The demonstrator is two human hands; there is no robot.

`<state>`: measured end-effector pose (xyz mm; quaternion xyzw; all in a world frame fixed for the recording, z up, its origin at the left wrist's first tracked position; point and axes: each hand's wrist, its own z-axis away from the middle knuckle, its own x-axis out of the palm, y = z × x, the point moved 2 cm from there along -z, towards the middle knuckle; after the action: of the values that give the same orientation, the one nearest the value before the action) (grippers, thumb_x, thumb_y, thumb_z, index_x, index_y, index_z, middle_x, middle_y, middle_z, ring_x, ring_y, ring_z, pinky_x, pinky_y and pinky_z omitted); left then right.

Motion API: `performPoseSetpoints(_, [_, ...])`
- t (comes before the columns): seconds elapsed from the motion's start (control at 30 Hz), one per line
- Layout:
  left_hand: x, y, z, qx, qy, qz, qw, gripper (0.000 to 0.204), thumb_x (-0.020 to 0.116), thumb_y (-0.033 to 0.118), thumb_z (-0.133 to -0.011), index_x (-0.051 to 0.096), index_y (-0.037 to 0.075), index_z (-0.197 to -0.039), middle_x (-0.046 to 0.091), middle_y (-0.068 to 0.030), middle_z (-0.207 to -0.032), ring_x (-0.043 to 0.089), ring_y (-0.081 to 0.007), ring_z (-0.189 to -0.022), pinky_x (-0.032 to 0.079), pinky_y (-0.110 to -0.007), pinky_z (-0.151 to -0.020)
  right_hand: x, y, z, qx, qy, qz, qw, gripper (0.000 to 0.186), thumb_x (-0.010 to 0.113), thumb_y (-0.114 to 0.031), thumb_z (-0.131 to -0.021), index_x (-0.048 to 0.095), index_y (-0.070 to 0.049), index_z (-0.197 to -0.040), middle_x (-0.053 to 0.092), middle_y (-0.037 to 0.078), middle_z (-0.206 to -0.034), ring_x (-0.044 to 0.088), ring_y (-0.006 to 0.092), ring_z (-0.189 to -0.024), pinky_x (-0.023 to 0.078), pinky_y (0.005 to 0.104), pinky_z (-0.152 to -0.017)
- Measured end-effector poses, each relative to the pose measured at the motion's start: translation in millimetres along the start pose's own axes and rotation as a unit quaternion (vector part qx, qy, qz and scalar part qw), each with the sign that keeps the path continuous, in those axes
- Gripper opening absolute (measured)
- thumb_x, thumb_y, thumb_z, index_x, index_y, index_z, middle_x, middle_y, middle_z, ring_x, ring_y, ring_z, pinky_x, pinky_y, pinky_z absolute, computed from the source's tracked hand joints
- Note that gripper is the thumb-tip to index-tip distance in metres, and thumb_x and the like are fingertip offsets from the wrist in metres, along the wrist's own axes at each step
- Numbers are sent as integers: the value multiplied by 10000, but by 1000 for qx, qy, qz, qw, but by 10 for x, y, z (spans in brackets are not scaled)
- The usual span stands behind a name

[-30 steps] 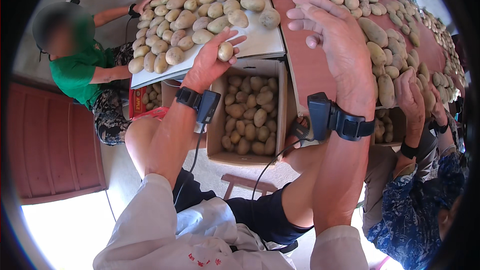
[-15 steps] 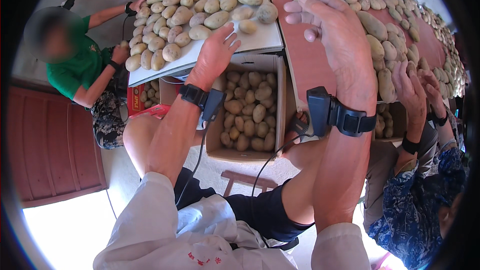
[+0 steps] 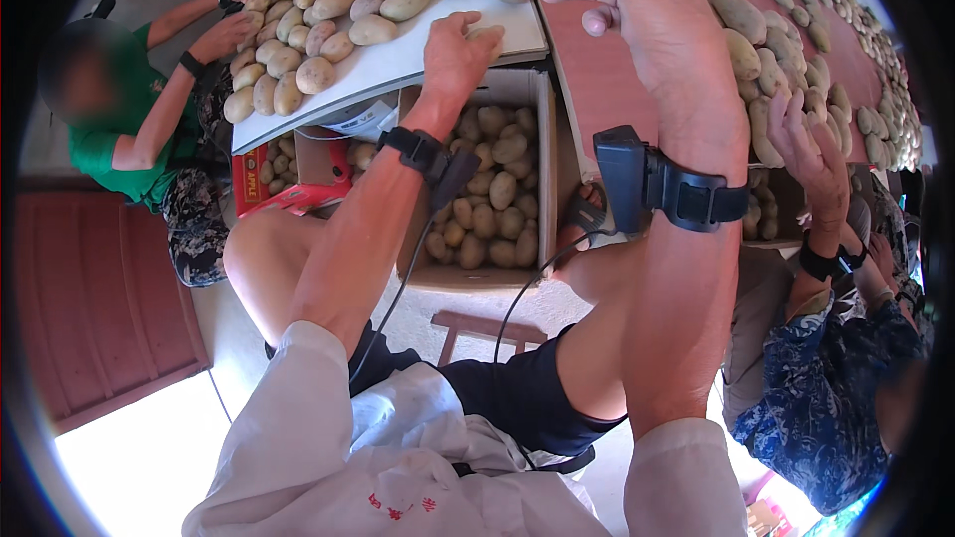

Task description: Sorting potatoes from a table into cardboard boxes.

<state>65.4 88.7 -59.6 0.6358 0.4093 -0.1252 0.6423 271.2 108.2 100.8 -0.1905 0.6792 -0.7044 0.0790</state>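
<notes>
Our left hand (image 3: pixel 460 58) bends over the white tabletop (image 3: pixel 521 28) near potatoes (image 3: pixel 406 2), though we cannot tell its grip, while our right hand (image 3: pixel 652 25) hovers released.

L hand (image 3: pixel 458 58) nr wht tbl (image 3: pixel 522 25); R hand (image 3: pixel 645 15) abv red tbl (image 3: pixel 595 89); potatoes (image 3: pixel 503 191) in box (image 3: pixel 546 169)

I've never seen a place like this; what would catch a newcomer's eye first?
Probably the many oval, yellow-brown potatoes spread over the white tabletop and, to its right, the reddish-brown tabletop. Below the white one's near edge, an open brown cardboard box holds more. In the foreground, the wearer's bare left hand curls near that edge, while the bare right hand appears large over the reddish-brown surface.
</notes>
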Motion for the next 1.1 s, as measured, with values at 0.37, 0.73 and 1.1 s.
performPoseSetpoints(0.37, [-134, -72, 231, 108, 7, -44, 993, 565, 740, 340, -887, 630, 27, -1344, 613, -224, -1253, 589, -342, -1188, 484, -402, -999, -114, -75, 89, -4, -5, 9, 1000, 263, 616, -127, -1007, 656, 46, -1202, 722, 127, -969, 692, 174, -814, 462, 241, -580])
performPoseSetpoints(0.73, [109, 95, -21, 106, 40, 69, 991, 540, 803, 215, -809, 636, 1, -1276, 667, -197, -1196, 656, -316, -1119, 531, -391, -952, -110, -27, 89, 18, 15, 28, 999, 274, 614, -144, -1005, 659, 48, -1195, 725, 121, -966, 684, 169, -817, 463, 240, -594])
performPoseSetpoints(1.1, [90, -83, 121, 85, 14, 88, 992, 524, 769, 182, -882, 569, -42, -1311, 675, -186, -1261, 655, -288, -1198, 528, -374, -1013, 154, -173, 161, 21, 71, 77, 994, 320, 583, -130, -979, 635, 81, -1213, 718, 135, -998, 673, 185, -848, 466, 256, -636])
